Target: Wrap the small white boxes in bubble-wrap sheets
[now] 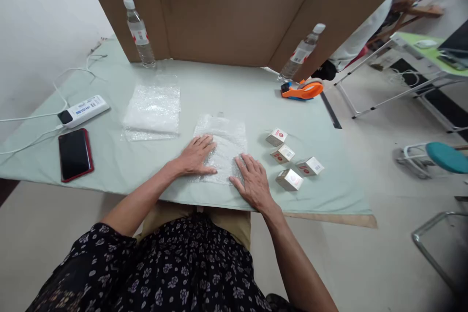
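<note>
A sheet of bubble wrap (224, 144) lies flat on the table in front of me. My left hand (197, 156) rests on its left edge, fingers spread and palm down. On the lower right edge lies my right hand (253, 180), also flat with its fingers apart. Just right of that hand stand several small cartons (290, 179), white and brown with printed sides. A stack of more bubble wrap (152, 109) sits to the left, beyond my left hand. Neither hand grips anything.
An orange tape dispenser (302, 90) lies at the back right. Water bottles (141, 36) (302, 53) stand before a tall cardboard panel (226, 14). A phone (75, 155) and a white power strip (86, 110) with cables occupy the left of the cloth-covered table (234, 92).
</note>
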`<action>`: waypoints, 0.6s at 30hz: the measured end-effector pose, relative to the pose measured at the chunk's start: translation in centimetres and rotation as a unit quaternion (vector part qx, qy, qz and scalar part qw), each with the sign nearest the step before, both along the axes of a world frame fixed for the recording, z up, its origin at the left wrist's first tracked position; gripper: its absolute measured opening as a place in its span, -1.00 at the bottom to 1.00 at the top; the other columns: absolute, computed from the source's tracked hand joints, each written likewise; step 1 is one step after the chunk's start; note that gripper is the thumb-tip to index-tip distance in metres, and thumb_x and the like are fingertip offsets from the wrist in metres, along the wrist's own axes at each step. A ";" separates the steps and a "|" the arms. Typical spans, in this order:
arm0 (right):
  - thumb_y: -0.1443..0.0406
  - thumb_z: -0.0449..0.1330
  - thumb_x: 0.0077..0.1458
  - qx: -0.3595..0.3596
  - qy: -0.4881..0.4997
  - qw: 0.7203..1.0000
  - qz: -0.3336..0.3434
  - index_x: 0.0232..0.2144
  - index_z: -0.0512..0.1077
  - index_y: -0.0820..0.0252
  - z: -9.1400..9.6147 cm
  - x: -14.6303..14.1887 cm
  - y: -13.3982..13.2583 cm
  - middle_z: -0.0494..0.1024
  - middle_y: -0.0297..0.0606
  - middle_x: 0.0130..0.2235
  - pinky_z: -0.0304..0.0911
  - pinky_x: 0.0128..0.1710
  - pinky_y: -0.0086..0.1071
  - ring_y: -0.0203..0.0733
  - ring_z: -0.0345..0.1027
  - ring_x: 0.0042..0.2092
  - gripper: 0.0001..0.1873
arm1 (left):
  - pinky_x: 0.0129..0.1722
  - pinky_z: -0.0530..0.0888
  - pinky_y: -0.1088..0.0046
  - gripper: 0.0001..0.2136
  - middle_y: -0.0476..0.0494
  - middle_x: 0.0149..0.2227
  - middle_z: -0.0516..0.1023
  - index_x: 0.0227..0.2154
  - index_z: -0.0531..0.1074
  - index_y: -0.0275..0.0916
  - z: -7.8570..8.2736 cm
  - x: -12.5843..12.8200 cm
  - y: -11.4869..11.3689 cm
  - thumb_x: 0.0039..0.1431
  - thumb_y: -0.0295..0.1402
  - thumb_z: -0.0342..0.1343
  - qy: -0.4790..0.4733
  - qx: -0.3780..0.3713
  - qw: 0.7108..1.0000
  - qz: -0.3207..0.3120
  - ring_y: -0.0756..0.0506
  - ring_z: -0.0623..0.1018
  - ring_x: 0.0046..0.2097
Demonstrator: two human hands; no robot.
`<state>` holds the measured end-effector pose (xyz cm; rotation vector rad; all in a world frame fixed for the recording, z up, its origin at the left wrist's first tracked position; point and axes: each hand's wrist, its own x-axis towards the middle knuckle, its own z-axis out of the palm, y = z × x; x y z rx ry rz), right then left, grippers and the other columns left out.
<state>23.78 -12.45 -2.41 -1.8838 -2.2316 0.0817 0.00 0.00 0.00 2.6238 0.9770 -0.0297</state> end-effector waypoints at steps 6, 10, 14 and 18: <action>0.01 0.14 0.24 0.047 0.118 0.992 -0.011 0.11 0.46 0.17 0.2 0.8 -0.1 0.41 0.03 0.27 0.16 0.26 0.09 0.16 0.25 0.30 -0.48 | 0.42 -0.08 -0.10 -0.22 -0.46 0.45 0.03 0.31 0.23 -0.30 0.0 -3.0 -3.4 0.15 0.09 0.17 -0.051 0.003 0.997 0.053 -0.39 -0.01 0.48; 0.09 0.11 0.27 0.134 0.300 0.941 -0.077 -0.16 0.54 0.11 2.3 -0.8 -0.3 0.60 -0.05 0.03 0.30 0.17 0.06 0.05 0.45 0.11 -0.70 | 0.38 0.14 -0.08 -0.45 -0.39 0.33 0.32 0.18 0.38 -0.25 0.7 -2.5 -6.3 0.21 -0.05 0.16 -0.249 -0.068 0.956 0.139 -0.34 0.25 0.39; 0.20 -0.10 0.36 0.289 0.402 0.860 -0.126 -0.15 0.47 0.16 6.3 -5.1 2.0 0.56 -0.03 0.00 0.42 -0.03 -0.01 0.02 0.47 0.08 -0.64 | 0.27 0.37 0.02 -0.40 -0.40 0.33 0.31 0.33 0.16 -0.26 2.8 2.5 -9.9 0.31 -0.15 0.07 -0.469 -0.288 0.815 0.183 -0.27 0.39 0.30; 0.22 -0.21 0.38 0.452 0.352 0.804 -0.157 -0.07 0.40 0.21 11.6 -5.4 6.0 0.43 0.03 0.09 0.39 -0.14 -0.03 0.08 0.41 0.12 -0.58 | 0.37 0.24 -0.02 -0.35 -0.33 0.43 0.11 0.41 -0.01 -0.15 4.0 7.6 -14.9 0.33 -0.21 0.05 -0.552 -0.363 0.749 0.052 -0.29 0.22 0.40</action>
